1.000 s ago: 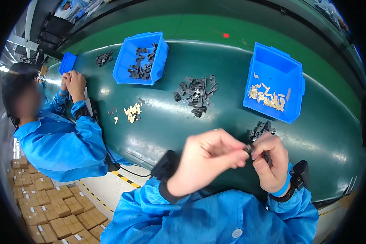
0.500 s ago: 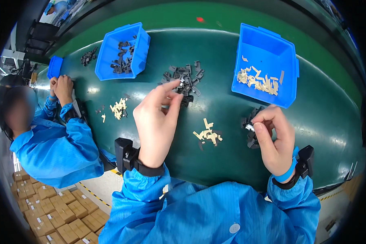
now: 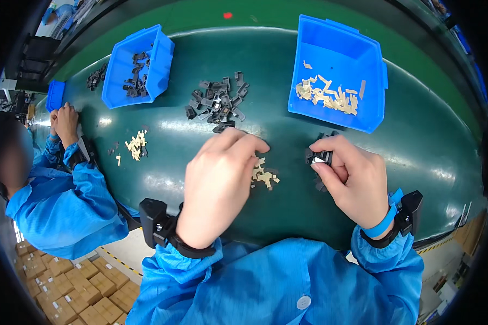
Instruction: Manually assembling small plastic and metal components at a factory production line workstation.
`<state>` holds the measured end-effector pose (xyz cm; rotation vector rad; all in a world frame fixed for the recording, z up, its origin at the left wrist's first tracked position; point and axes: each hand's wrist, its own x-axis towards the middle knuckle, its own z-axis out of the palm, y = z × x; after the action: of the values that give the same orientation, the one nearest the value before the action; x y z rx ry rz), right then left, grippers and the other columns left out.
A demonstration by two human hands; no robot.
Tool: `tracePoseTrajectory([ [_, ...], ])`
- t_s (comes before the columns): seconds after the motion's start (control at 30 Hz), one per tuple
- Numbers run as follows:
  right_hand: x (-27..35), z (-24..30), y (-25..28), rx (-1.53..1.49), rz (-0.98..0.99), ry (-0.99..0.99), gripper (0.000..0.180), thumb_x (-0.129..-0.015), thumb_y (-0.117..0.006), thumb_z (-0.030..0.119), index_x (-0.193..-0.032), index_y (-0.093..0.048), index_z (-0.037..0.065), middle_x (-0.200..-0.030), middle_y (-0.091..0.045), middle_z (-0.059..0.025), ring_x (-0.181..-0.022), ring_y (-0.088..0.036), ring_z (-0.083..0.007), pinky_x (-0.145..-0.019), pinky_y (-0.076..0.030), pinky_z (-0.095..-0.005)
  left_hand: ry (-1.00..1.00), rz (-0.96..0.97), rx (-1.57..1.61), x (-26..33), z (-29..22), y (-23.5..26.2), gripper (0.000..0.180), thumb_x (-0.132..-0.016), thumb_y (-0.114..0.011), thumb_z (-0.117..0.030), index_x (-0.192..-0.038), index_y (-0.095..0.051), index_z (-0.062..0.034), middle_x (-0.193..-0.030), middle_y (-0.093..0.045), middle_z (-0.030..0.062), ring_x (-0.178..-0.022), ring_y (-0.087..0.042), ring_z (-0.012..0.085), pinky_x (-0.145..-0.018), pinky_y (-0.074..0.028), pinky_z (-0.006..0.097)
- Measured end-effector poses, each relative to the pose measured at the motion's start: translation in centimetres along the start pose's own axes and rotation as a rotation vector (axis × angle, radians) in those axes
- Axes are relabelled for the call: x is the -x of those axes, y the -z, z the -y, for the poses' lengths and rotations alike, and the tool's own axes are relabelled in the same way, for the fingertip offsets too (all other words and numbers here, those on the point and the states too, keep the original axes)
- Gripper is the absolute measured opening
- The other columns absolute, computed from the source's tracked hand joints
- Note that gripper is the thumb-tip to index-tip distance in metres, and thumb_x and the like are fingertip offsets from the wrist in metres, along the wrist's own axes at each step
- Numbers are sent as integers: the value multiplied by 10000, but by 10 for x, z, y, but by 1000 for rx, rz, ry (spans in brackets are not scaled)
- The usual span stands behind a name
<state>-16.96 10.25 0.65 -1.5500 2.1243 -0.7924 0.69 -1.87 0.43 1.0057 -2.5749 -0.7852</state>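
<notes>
My right hand pinches a small black plastic part with a whitish face between thumb and fingers. It is held just over a pile of black parts, mostly hidden beneath the hand. My left hand is closed, its fingers curled and the fingertips at the edge of a small heap of cream strips. Whatever those fingers may hold is hidden. Beyond the left hand lies a larger heap of black plastic parts on the green table.
A blue bin with cream strips stands at the back right. Another blue bin holds black parts at the back left. At the left sits a co-worker in a blue sleeve, near another cream heap. Cardboard boxes cover the floor.
My left hand has come away from the larger black heap toward the cream strips. My right hand still pinches the black part, now turned slightly. The whole view has shifted a little.
</notes>
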Motion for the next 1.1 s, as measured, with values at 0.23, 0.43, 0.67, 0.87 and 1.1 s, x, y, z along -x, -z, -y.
tracePoseTrajectory([
  [0.23,1,1,-7,-118,-25,23,173,-791,-699,84,-937,-612,112,-626,-564,-60,-513,-563,-230,-471,-410,-348,-35,117,-5,6,-3,4,227,-664,-755,-40,-860,-645,-74,-850,-593,69,-761,-602,268,-660,-487,352],
  [0.43,1,3,-8,-162,-41,25,141,-794,-688,53,-904,-609,89,-658,-585,-65,-507,-564,-204,-471,-413,-323,73,83,-15,1,-6,6,238,-669,-760,-51,-865,-626,-66,-848,-593,72,-767,-621,258,-648,-492,350],
  [0.67,2,3,-11,-209,-41,18,112,-802,-681,45,-878,-606,79,-661,-584,-61,-494,-555,-180,-464,-400,-307,12,108,-88,0,6,6,197,-692,-737,-35,-851,-622,-47,-867,-587,82,-756,-621,258,-647,-488,351],
  [0.87,0,3,-9,-233,-38,28,98,-808,-678,48,-866,-604,77,-649,-579,-62,-488,-551,-175,-460,-394,-304,-1,74,-82,0,5,6,232,-675,-763,-59,-855,-618,-51,-884,-576,83,-744,-616,260,-637,-487,355],
  [1.1,1,4,-9,-224,-27,26,95,-809,-678,53,-863,-604,78,-655,-583,-62,-487,-550,-176,-460,-395,-307,118,60,-110,3,3,6,251,-669,-787,-94,-854,-621,-61,-871,-577,78,-712,-614,243,-620,-482,349],
])
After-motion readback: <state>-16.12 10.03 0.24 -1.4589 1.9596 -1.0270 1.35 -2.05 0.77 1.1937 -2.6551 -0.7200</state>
